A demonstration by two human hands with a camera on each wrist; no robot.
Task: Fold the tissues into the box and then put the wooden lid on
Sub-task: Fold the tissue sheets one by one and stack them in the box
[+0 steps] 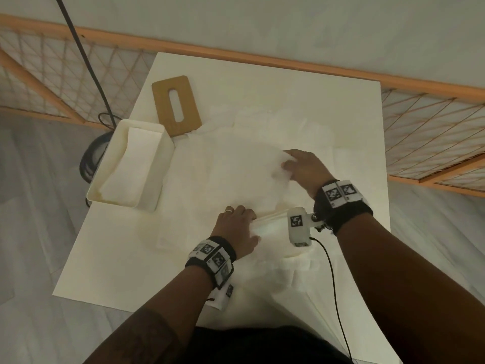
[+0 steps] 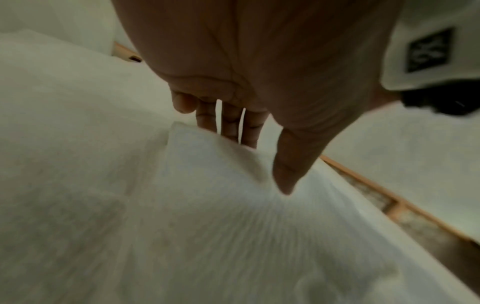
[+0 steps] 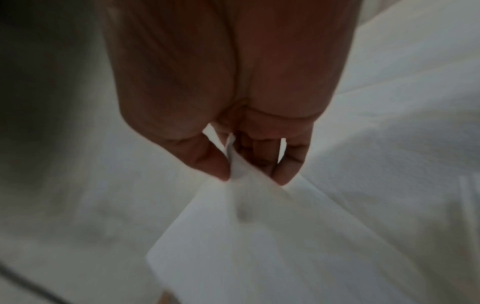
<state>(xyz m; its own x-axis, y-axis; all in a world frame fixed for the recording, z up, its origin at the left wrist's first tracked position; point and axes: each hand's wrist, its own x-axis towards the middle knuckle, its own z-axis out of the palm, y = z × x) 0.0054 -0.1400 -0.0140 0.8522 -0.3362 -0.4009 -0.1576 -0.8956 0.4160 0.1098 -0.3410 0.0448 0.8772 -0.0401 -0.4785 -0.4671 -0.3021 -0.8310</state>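
Now the step in hand seems to be the folding of one tissue sheet on the table, and to do it well the near edge should stay pinned while the far corner is brought over slowly, so that the edges meet before the crease is pressed. Nearest to the person, the left hand lies with its fingers almost straight on the sheet's near edge; this grip is open and only presses, it holds nothing. A little farther, the right hand pinches a corner of the sheet between thumb and fingers, so this grip is closed on the tissue and lifts it a little. The paper is thin, white and soft, and I judge that it will tear or wrinkle if it is pulled hard. Farther to the left stands the white box, open, with folded tissues already inside. Just behind it the wooden lid with its slot lies flat on the table, not yet on the box.
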